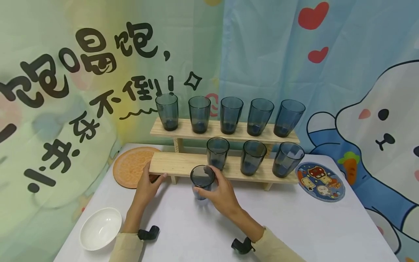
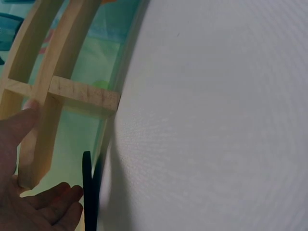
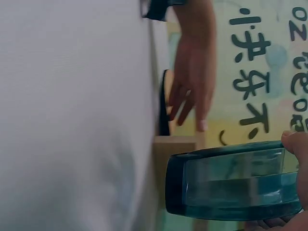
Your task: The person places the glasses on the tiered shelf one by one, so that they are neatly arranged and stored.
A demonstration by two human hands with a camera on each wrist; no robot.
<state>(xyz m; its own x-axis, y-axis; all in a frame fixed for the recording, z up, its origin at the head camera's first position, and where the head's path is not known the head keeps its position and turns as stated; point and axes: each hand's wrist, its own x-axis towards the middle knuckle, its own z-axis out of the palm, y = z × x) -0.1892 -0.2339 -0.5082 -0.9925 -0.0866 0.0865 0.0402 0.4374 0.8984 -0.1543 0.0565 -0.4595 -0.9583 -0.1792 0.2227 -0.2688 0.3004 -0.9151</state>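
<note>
My right hand (image 1: 224, 194) grips a blue-grey tinted drinking glass (image 1: 201, 179) by its sides, in front of the lower step of a two-step wooden rack (image 1: 173, 163). In the right wrist view, the glass (image 3: 231, 183) appears clear-walled with a thick dark base, held near its rim. My left hand (image 1: 145, 189) holds the left end of the lower board. Seen from the left wrist, the thumb lies on the board's (image 2: 43, 130) front edge and the fingers are around its end. Three matching glasses (image 1: 253, 158) stand upright on the lower step, towards its right.
Several more glasses (image 1: 231, 115) line the upper step. An orange round mat (image 1: 131, 167) lies left of the rack, a blue patterned mat (image 1: 320, 182) right of it. At the front left sits a white bowl (image 1: 100, 229) on the white table (image 1: 183, 233). Printed curtains (image 1: 262, 47) hang behind.
</note>
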